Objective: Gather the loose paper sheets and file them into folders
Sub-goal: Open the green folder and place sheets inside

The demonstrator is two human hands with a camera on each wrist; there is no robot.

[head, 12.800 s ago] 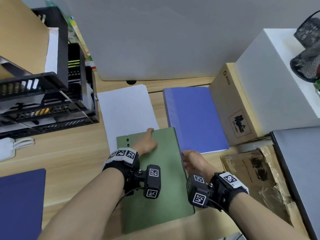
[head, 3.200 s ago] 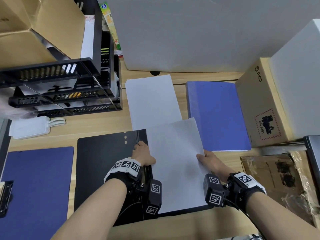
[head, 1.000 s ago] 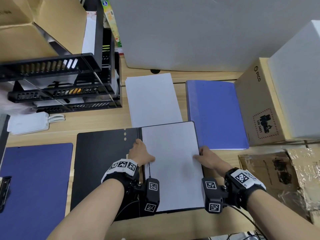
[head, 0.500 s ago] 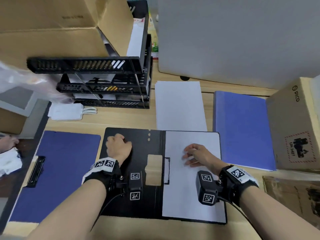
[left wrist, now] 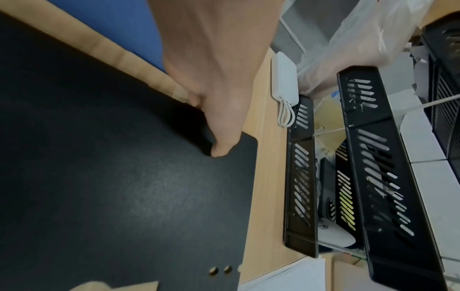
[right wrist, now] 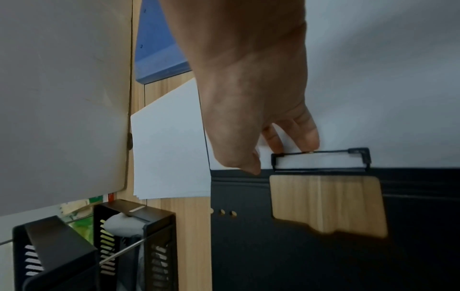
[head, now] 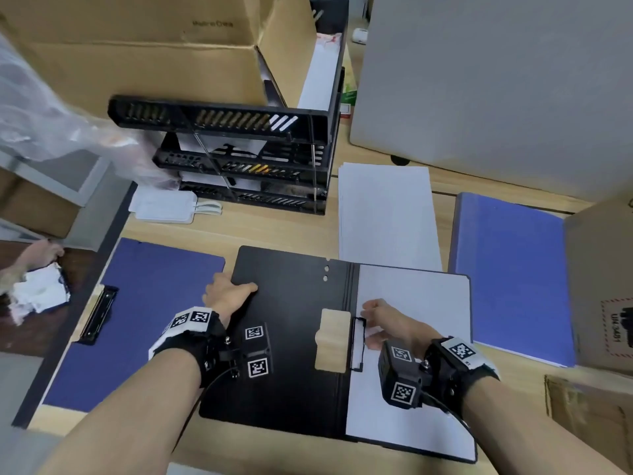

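A black folder (head: 291,354) lies open on the desk, a white sheet (head: 418,371) on its right half. My left hand (head: 231,294) grips the left edge of the open cover (left wrist: 124,177), thumb on top near the far corner. My right hand (head: 378,320) rests on the sheet, its fingertips (right wrist: 308,137) touching the wire clip (right wrist: 321,160) by the spine and its thumb at the spine's edge. A stack of loose white sheets (head: 387,214) lies just beyond the folder. A closed blue folder (head: 507,269) lies to the right.
A black stacked tray rack (head: 239,159) stands at the back left, with a white power bank (head: 164,207) in front of it. A blue clipboard (head: 144,320) lies left of the black folder. Cardboard boxes (head: 603,286) crowd the right edge. A grey panel (head: 496,80) stands behind.
The sheet has been laid flat in the black folder. My left hand has shifted out to the cover's left edge, and my right hand has slid left across the sheet to the clip.
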